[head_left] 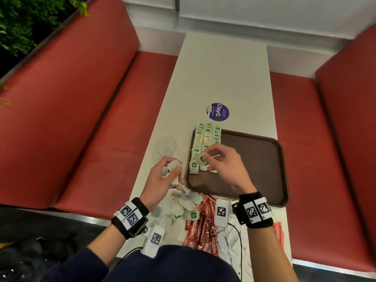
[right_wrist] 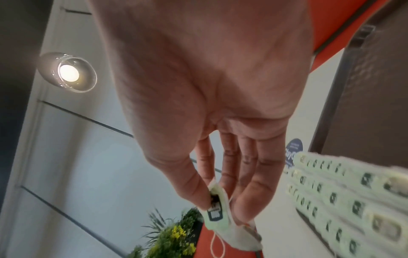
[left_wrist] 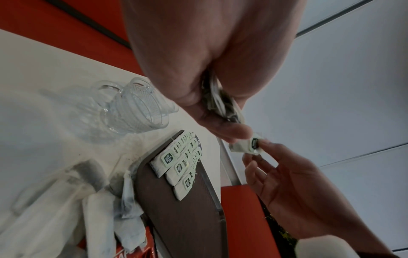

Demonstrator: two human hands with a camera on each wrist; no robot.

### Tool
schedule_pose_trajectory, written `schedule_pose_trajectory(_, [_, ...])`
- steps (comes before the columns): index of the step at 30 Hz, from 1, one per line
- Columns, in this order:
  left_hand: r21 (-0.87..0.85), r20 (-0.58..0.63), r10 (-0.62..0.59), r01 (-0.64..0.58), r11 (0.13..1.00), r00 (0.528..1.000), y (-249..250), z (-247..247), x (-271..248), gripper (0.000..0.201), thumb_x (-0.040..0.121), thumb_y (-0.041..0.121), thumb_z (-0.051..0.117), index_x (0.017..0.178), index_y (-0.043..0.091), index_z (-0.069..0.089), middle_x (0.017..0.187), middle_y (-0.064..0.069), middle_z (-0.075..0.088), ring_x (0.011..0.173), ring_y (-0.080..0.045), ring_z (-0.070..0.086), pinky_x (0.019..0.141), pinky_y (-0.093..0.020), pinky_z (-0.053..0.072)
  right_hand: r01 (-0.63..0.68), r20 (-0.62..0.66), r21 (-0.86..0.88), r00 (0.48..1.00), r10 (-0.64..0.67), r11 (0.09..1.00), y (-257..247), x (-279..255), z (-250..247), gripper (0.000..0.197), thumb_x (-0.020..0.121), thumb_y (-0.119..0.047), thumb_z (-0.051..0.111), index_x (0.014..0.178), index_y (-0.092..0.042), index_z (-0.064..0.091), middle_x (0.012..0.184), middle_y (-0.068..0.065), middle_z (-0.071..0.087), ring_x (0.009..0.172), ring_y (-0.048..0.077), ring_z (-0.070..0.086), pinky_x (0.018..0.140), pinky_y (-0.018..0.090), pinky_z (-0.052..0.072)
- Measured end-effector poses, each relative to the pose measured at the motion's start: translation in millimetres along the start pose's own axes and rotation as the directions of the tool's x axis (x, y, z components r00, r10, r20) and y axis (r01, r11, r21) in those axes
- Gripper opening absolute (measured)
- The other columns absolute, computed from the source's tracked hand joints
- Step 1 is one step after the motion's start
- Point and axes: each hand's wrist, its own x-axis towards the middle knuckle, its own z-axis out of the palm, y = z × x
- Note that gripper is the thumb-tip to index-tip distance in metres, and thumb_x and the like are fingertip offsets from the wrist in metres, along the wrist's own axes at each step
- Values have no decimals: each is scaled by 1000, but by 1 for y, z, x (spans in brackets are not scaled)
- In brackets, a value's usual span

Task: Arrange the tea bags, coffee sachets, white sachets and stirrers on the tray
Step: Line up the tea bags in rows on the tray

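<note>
Tea bag (head_left: pixel 201 159) — half hidden in right hand (head_left: pixel 221 165).

Left hand (head_left: pixel 165 178) raised just left of the tray, palm turned inward, fingers (head_left: pixel 176 172) and thumb curled round a small bundle of tea bags (head_left: pixel 173 166); grip closed. Left forearm entering from lower left, dark sleeve pushed back, black marker band at the wrist. Right hand (head_left: pixel 221 162) held over the near-left part of the tray, back of hand upward, wrist bent down. Thumb and forefinger pinching one green-tagged tea bag (right_wrist: pixel 217 213) by its upper end; remaining fingers (right_wrist: pixel 253 167) extended and loosely spread. Right wrist banded likewise. Hands near each other, not touching.
</note>
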Motion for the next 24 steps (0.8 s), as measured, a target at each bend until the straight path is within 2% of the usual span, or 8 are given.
schedule_pose_trajectory(3, [7,17,-11,11,1000,1000,-2,0,1,13,108,16,66,119,10,62,89,-15,68,78,-32,70,60,-36,57,20,-25,-178,999,-25,984,13,12,-10,2,103,-28,74,103,-30,72,100,-8,80,88,9,77,78,41,68])
schedule_pose_trajectory(6, [10,41,-45,45,999,998,-3,1,1,16,108,18,67,121,9,62,95,-14,71,80,-32,72,60,-34,56,36,44,-317,999,-24,948,19,15,-12,1,107,-30,67,107,-30,66,97,-9,81,88,4,75,83,40,64])
schedule_pose_trajectory(10, [27,129,-79,76,997,989,0,3,-1,27,106,23,70,131,15,64,104,-17,75,82,-31,72,58,-32,55,39,166,-113,986,-20,993,1,0,-3,3,107,-22,69,110,-23,68,92,-4,82,82,10,78,79,31,64])
schedule_pose_trajectory(13, [53,177,-79,71,996,981,3,9,-2,35,102,26,75,135,23,65,100,-16,75,79,-29,71,56,-31,52,79,207,-65,976,-64,995,-8,-8,5,4,107,-21,70,111,-22,69,92,-3,82,78,9,76,76,20,59])
schedule_pose_trajectory(16, [53,121,-73,67,996,990,2,14,0,26,102,28,76,122,14,67,96,-28,71,72,-30,65,49,-29,46,144,144,-128,982,-125,981,-7,-9,9,4,104,-23,74,108,-24,71,90,-10,81,80,4,76,74,14,54])
schedule_pose_trajectory(19, [30,62,-75,73,997,995,2,18,2,24,101,27,77,112,8,67,92,-19,73,70,-29,62,47,-28,42,249,80,-216,968,-237,944,-5,-10,9,6,100,-22,78,101,-26,74,92,-18,78,93,2,74,75,13,52])
schedule_pose_trajectory(21, [19,63,-84,83,996,994,2,19,3,25,102,26,77,114,6,67,92,-15,73,69,-29,61,47,-29,42,289,69,-245,957,-281,926,-2,-11,11,8,100,-21,79,100,-28,75,93,-18,77,96,3,73,78,16,55])
schedule_pose_trajectory(24, [32,60,-77,75,997,995,2,19,3,22,103,21,74,118,6,69,95,-23,74,70,-27,63,48,-28,43,282,-13,-234,956,-293,931,5,-8,7,9,99,-20,81,99,-28,76,94,-18,77,94,5,73,78,20,57])
